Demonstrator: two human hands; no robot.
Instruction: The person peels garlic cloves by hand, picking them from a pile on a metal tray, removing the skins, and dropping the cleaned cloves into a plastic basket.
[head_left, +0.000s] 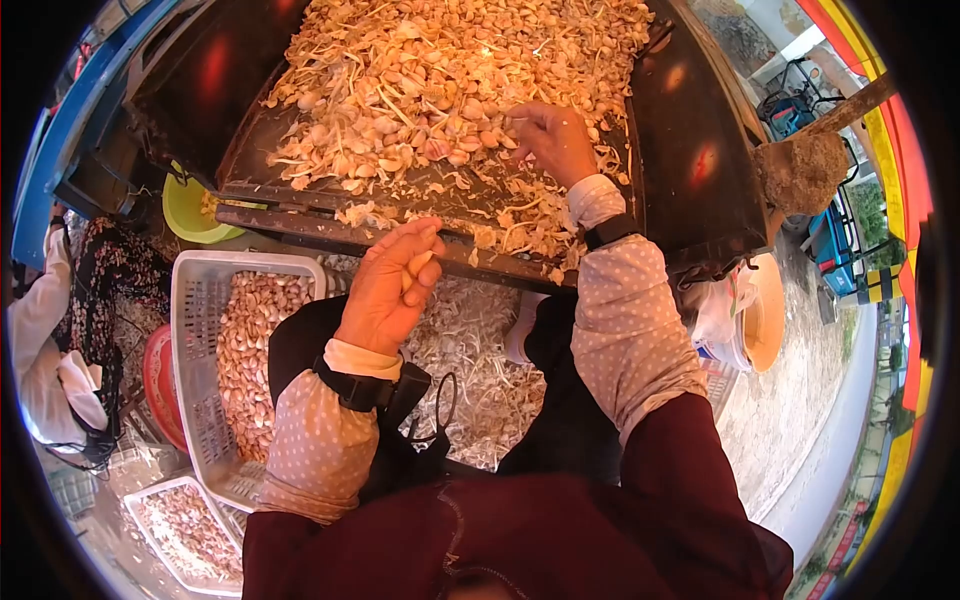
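My left hand [390, 285] is closed with the palm up, in front of the dark metal table's near edge. A peeled-looking garlic clove [417, 265] shows between its thumb and fingers. Over the heap of garlic cloves and dry skins [430, 90], my right hand [556, 142] reaches down with bent fingers. Its thumb and forefinger are apart at the heap's near side, and I see nothing held between them. Loose papery skins [525, 215] lie on the table near my right wrist.
Below left stands a grey plastic crate [185, 345] holding garlic cloves. A smaller white basket [160, 490] of cloves sits beyond it. A green bowl [185, 210] and a red basin [160, 385] are at left, near another person's sleeve [40, 320]. Stalks and skins [470, 350] cover the floor.
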